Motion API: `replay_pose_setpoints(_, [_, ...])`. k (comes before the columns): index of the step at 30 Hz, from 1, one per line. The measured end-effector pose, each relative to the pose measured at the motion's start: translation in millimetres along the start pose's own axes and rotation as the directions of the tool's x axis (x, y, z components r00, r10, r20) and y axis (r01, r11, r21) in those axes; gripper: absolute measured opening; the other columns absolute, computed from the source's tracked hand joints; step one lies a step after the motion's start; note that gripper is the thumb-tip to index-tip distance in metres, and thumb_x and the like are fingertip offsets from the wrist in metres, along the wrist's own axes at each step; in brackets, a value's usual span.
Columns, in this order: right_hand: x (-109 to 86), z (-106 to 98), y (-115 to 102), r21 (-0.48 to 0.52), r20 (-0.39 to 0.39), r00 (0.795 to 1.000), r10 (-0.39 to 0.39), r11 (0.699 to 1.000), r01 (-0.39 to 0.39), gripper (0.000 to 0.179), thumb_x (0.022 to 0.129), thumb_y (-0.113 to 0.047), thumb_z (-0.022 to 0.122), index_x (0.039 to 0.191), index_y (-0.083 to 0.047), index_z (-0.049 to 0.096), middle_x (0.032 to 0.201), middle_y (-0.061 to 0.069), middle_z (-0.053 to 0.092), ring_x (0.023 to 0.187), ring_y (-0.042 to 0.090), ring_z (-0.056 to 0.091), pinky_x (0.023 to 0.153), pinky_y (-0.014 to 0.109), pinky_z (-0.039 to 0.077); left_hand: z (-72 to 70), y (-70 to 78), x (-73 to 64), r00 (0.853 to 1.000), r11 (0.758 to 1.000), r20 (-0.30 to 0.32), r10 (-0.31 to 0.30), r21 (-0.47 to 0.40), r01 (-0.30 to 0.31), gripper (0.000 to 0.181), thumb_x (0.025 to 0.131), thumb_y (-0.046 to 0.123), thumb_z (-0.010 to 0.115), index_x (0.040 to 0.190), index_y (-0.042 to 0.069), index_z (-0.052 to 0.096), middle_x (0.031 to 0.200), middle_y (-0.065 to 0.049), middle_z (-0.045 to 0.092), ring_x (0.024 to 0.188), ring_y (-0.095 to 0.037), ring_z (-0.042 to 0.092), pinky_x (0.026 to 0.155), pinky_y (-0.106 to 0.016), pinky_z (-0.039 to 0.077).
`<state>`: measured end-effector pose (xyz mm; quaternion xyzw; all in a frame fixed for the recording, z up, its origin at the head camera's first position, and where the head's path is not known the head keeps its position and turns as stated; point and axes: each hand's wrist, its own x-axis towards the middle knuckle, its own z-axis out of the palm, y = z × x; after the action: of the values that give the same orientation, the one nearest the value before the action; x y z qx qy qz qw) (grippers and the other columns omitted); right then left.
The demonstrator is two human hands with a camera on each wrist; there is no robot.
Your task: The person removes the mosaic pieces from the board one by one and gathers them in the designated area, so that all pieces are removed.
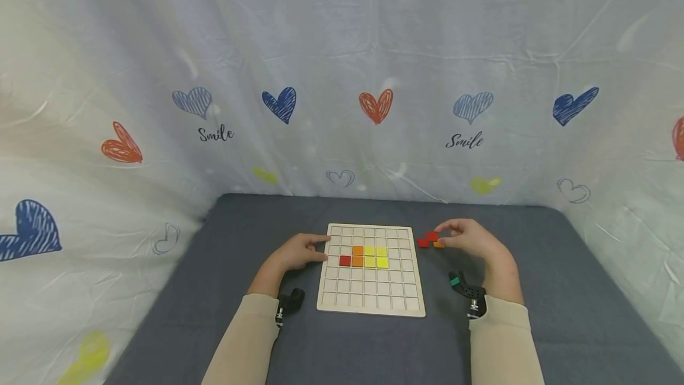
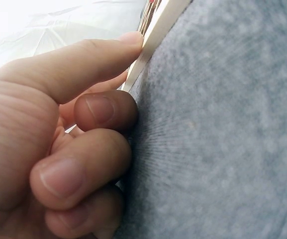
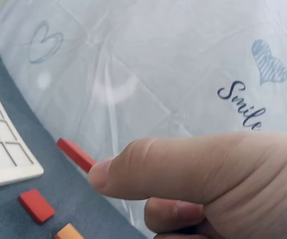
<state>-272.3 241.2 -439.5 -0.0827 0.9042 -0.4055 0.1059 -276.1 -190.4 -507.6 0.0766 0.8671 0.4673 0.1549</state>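
Note:
A light wooden grid board (image 1: 374,303) lies on the table, with one red tile (image 1: 345,261), two orange tiles (image 1: 357,251) and several yellow tiles (image 1: 382,262) in its squares. My left hand (image 1: 297,252) touches the board's left edge with extended thumb and index finger; in the left wrist view its other fingers curl beside the board on the cloth. Right of the board, my right hand (image 1: 470,237) pinches a red tile (image 3: 76,155) between thumb and fingers, raised above the cloth. Below it lie another red tile (image 3: 37,206) and an orange tile (image 3: 68,232).
A dark grey cloth (image 1: 369,349) covers the table. Behind and at the sides hangs a white curtain (image 1: 331,64) printed with hearts and the word Smile. A dark strapped device (image 1: 470,293) sits at the right wrist, another (image 1: 290,302) at the left.

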Motion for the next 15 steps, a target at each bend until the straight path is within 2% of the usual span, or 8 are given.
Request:
replay_pose_setpoints(4, [3.7, 6, 10, 0.005, 0.059, 0.998, -0.003, 1.0, 0.003, 0.028, 0.091, -0.012, 0.074, 0.115, 0.001, 0.071, 0.069, -0.001, 0.041, 0.064, 0.017, 0.038, 0.065, 0.035, 0.033, -0.6, 0.0, 0.0, 1.0, 1.0, 0.001, 0.004, -0.002, -0.004, 0.058, 0.089, 0.017, 0.082, 0.144, 0.017, 0.063, 0.054, 0.004, 0.035, 0.043, -0.01, 0.028, 0.045, -0.027, 0.031])
replay_pose_setpoints(9, [8.1, 16, 14, -0.04, 0.113, 0.994, -0.011, 0.999, 0.016, 0.024, 0.086, -0.01, 0.077, 0.108, -0.001, 0.073, 0.091, 0.005, 0.061, 0.078, 0.019, 0.047, 0.073, 0.036, 0.039, -1.4, 0.3, 0.1, 1.0, 1.0, 0.007, 0.009, -0.008, -0.009, 0.058, 0.088, 0.016, 0.083, 0.144, 0.017, 0.063, 0.054, 0.004, 0.035, 0.043, -0.01, 0.027, 0.045, -0.028, 0.03])
replay_pose_setpoints(11, [9.5, 19, 14, -0.07, 0.12, 0.993, -0.004, 0.997, 0.013, 0.024, 0.085, -0.011, 0.077, 0.107, -0.002, 0.073, 0.098, 0.007, 0.063, 0.083, 0.021, 0.049, 0.074, 0.037, 0.04, -1.2, 0.0, 0.4, 1.0, 1.0, 0.01, 0.009, -0.008, -0.009, 0.059, 0.088, 0.016, 0.083, 0.144, 0.018, 0.063, 0.054, 0.005, 0.035, 0.043, -0.01, 0.027, 0.045, -0.027, 0.03])
replay_pose_setpoints(15, [13.2, 26, 13, -0.113, 0.121, 0.992, 0.032, 0.993, -0.018, 0.021, 0.084, -0.009, 0.077, 0.104, -0.005, 0.073, 0.097, 0.007, 0.062, 0.083, 0.022, 0.05, 0.074, 0.037, 0.039, -0.7, -1.0, 1.1, 1.0, 1.0, 0.008, 0.021, -0.004, -0.021, 0.058, 0.089, 0.016, 0.082, 0.144, 0.017, 0.063, 0.054, 0.005, 0.035, 0.043, -0.01, 0.027, 0.045, -0.027, 0.03])
